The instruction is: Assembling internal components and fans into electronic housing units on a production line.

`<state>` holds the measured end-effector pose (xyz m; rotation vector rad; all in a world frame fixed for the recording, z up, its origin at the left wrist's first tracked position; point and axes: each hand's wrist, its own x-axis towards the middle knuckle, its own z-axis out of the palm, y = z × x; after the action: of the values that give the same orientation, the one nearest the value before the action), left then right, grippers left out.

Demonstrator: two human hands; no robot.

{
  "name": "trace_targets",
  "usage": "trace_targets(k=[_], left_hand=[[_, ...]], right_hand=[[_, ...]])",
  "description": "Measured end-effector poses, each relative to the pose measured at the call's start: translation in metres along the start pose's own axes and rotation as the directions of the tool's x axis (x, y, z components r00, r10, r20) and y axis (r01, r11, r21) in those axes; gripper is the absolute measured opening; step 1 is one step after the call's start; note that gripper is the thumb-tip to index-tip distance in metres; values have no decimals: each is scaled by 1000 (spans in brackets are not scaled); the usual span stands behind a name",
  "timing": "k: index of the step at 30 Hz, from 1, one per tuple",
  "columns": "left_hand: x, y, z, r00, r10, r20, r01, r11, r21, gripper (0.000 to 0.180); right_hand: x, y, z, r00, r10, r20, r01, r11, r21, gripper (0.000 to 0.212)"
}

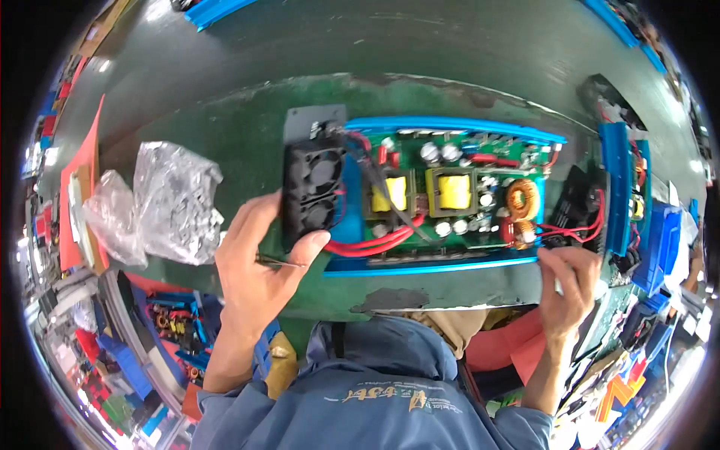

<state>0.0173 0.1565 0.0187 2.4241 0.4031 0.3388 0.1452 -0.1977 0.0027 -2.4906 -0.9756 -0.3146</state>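
A blue metal case (450, 266) lies open on the green bench with a green circuit board (450, 187) inside, carrying yellow transformers, copper coils and red wires. A black twin-fan panel (313, 191) stands at its left end. My left hand (259, 259) grips the lower edge of that fan panel, with a thin metal tool tucked under the fingers. My right hand (566, 281) pinches a small pale part at the case's lower right corner, beside a black end panel (574, 202) with red leads.
Two clear plastic bags (161, 202) of small parts lie left of the case. Another blue case (619, 187) stands on edge at the right. Bins of parts (157, 330) sit at lower left, and blue pieces and boards crowd the right edge (660, 247).
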Motion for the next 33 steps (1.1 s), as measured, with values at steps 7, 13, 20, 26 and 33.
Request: trace_targets(k=[7, 13, 20, 26, 33], left_hand=[[-9, -55, -50, 951, -206, -231, 292, 843, 451, 33], [-14, -96, -68, 958, -234, -167, 283, 866, 413, 22], [-54, -116, -101, 851, -386, -357, 448, 888, 107, 32], [-49, -46, -68, 871, -420, -254, 357, 897, -260, 29], [-37, 78, 25, 978, -198, 63, 192, 746, -638, 28]], right_hand=[[5, -2, 3, 997, 80, -17, -80, 997, 6, 36], [-7, -18, -9, 986, 128, -107, -135, 989, -63, 32], [-24, -37, 3, 965, 101, -244, -77, 992, 103, 38], [-1, -89, 17, 979, -26, -203, 125, 863, 489, 38], [30, -127, 42, 981, 76, -179, 84, 661, 745, 46]])
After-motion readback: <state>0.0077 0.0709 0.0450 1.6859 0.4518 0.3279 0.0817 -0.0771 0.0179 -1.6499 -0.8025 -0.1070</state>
